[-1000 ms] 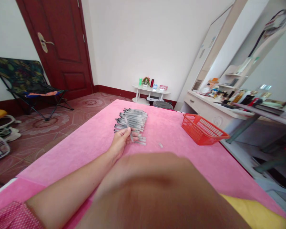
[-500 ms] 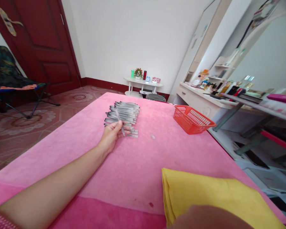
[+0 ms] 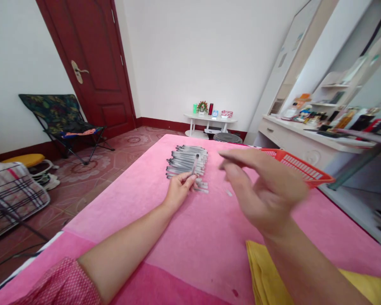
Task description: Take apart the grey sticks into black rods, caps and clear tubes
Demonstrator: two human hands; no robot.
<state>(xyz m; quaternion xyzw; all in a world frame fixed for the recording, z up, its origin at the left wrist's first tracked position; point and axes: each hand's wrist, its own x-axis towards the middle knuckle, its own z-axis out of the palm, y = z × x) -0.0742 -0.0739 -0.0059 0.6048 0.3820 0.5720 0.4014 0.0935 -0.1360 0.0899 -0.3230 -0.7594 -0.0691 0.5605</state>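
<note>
My left hand [image 3: 181,188] is closed around a clear pen [image 3: 194,164], held tilted with its dark end up. It rests by the near end of a pile of similar clear pens [image 3: 187,160], laid side by side with dark ends to the left. To the right, my right hand [image 3: 266,186] hangs above the pink cloth, blurred by motion. Its thumb and index finger reach forward with a narrow gap, and I see no object between them. A small clear piece [image 3: 229,192] lies on the cloth between my hands.
A red-orange plastic basket [image 3: 300,167] stands at the right edge of the pink-covered table [image 3: 190,250], partly behind my right hand. Folded yellow cloth [image 3: 263,275] lies at the near right, under my right forearm. A dressing table [image 3: 282,135] with bottles stands beyond the right edge.
My right hand has come up and forward from the bottom edge, over the cloth. The pen in my left hand now leans the other way, dark end up. The view has turned left.
</note>
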